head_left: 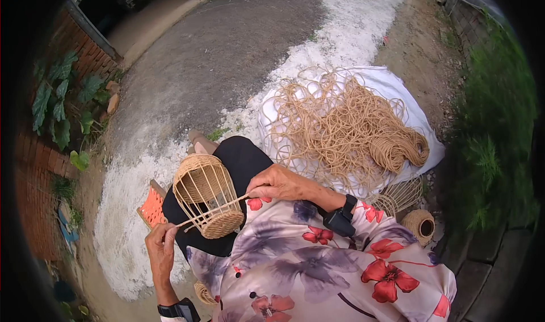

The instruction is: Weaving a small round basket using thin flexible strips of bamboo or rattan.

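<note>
On my lap rests a partly woven basket point(201, 169), lying on its side. Tan cord is wound closely at both of its ends, and bare pale stakes show between them. A length of cord point(211, 211) runs taut across these stakes. At its left end, my left hand point(161, 247) pinches it beside the basket. My right hand point(279, 182) has closed its fingers on the other end, just right of the basket. The fingertips of both hands are small in view.
A loose heap of tan cord point(346, 123) lies on a white sheet point(417, 103) ahead to the right. Near my right side are a wire-like frame point(400, 196) and a small round woven basket point(419, 225). An orange slotted seat point(152, 207) stands left of my legs.
</note>
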`<state>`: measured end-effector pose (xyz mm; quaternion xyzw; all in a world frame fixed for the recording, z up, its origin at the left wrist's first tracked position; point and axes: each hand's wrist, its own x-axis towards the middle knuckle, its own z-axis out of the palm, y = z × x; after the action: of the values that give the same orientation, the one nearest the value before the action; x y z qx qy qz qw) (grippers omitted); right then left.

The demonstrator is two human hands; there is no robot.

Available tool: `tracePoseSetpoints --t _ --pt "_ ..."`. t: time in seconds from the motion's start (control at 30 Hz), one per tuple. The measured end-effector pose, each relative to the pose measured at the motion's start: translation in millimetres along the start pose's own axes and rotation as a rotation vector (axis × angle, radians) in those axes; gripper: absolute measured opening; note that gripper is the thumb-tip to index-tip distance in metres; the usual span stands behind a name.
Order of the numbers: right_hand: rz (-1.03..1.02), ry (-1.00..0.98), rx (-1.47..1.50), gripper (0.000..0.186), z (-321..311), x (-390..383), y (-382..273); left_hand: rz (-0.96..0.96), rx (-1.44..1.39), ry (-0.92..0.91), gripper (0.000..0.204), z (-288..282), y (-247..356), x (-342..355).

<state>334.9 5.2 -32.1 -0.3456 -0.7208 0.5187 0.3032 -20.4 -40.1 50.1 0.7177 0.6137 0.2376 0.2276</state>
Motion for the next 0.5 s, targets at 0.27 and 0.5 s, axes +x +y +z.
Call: tracePoseSetpoints --t 0.27,0.5 --pt "0.130 0.318 -0.092 0.023 -40 -43 70 -0.425 0.844 0.441 0.031 -140 -219 -58" --pt "-0.310 0.090 -0.200 0.018 25 25 -24 -0.043 -0.260 -0.127 0.040 43 66 14"
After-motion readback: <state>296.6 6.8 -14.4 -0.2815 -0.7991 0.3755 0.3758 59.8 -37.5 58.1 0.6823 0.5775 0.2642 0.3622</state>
